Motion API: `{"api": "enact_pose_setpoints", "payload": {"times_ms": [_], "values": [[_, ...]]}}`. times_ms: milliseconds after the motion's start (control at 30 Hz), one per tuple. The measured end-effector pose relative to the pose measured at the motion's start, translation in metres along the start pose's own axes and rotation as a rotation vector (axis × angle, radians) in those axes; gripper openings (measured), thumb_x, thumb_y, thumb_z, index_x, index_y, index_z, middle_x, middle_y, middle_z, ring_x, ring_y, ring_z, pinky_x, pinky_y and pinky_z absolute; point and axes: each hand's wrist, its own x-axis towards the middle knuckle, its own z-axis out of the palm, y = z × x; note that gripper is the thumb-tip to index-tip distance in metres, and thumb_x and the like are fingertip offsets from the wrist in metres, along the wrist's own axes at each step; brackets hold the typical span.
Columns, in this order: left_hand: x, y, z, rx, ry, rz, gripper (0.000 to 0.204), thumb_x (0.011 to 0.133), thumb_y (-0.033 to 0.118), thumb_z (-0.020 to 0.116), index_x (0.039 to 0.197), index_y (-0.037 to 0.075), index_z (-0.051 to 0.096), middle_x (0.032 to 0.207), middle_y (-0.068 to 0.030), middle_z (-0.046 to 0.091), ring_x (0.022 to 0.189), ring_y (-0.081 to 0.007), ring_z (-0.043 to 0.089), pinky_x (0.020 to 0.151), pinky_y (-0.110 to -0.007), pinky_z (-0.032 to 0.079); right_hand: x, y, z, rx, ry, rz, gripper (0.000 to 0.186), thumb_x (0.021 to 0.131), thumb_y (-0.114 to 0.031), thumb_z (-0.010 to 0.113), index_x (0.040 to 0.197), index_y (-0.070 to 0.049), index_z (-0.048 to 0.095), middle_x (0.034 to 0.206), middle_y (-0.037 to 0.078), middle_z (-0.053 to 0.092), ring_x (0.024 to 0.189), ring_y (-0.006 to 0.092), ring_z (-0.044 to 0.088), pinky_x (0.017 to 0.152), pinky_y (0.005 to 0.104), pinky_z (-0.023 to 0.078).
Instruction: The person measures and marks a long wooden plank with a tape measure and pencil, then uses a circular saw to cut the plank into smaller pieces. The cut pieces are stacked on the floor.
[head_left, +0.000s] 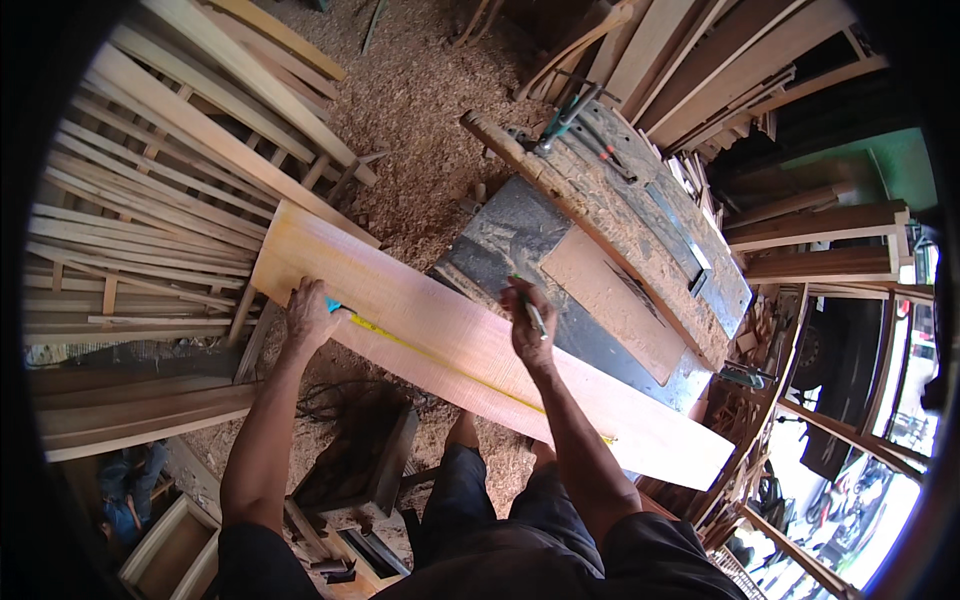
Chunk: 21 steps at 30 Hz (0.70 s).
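A long pale board (640,420) lies slanting across the view below me. My left hand (305,310) is closed on a teal tape measure (331,306) near the board's left end, with its yellow blade (400,347) stretched along the wood toward the right. Above the middle of the board my right hand (529,318) grips a slim green-and-white pencil or marker (537,320). Just beyond the board is a sawdust-covered workbench (500,240) with a lighter panel (605,295) on it, a clamp (565,115) and a metal straightedge (675,235).
Stacked timber strips (150,220) fill the left side, and more planks (690,50) lean at the upper right. Wood shavings (400,80) cover the floor. A dark stand (385,475) is by my legs. Someone in blue (135,480) appears at the lower left. A bright opening (850,510) is at right.
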Motion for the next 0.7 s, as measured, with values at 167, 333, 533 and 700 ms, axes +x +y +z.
{"api": "enact_pose_setpoints", "payload": {"times_ms": [167,333,533,700], "values": [[-0.028,0.071,0.018,-0.181,0.118,0.085,0.054,0.071,0.028,0.096,0.110,0.005,0.068,0.119,-0.0157,0.061,0.112,-0.0386,0.062,0.096,-0.051,0.052,0.057,0.017,-0.273,-0.571,0.649,-0.114,0.023,0.104,-0.018,0.066,0.117,-0.002,0.074,0.092,0.013,0.076,0.083,0.0179,0.069,0.073,0.0342,0.053],[-0.027,0.211,0.078,-0.288,0.194,0.202,0.050,0.070,0.025,0.096,0.107,0.006,0.069,0.114,-0.0140,0.061,0.111,-0.0374,0.062,0.095,-0.049,0.052,0.115,0.102,-0.440,-1.138,0.681,0.259,0.057,0.083,-0.049,0.086,0.112,-0.001,0.075,0.104,0.023,0.077,0.098,0.0402,0.074,0.087,0.0503,0.057],[-0.039,0.356,0.149,-0.541,0.111,0.290,0.074,0.064,0.031,0.100,0.123,0.004,0.063,0.130,-0.0153,0.056,0.120,-0.0388,0.058,0.103,-0.051,0.049,0.167,0.220,-0.511,-0.344,0.319,0.680,0.043,0.083,-0.037,0.086,0.102,-0.001,0.073,0.088,0.010,0.069,0.081,0.0248,0.067,0.066,0.0435,0.055],[-0.083,0.399,0.149,-0.623,0.262,0.309,0.089,0.068,0.030,0.099,0.139,0.005,0.053,0.147,-0.0168,0.046,0.140,-0.0395,0.042,0.116,-0.053,0.037,0.147,0.152,-0.525,-0.009,0.555,0.382,0.024,0.092,-0.028,0.083,0.099,-0.012,0.066,0.095,0.003,0.062,0.082,0.0209,0.057,0.067,0.0379,0.048]]}}
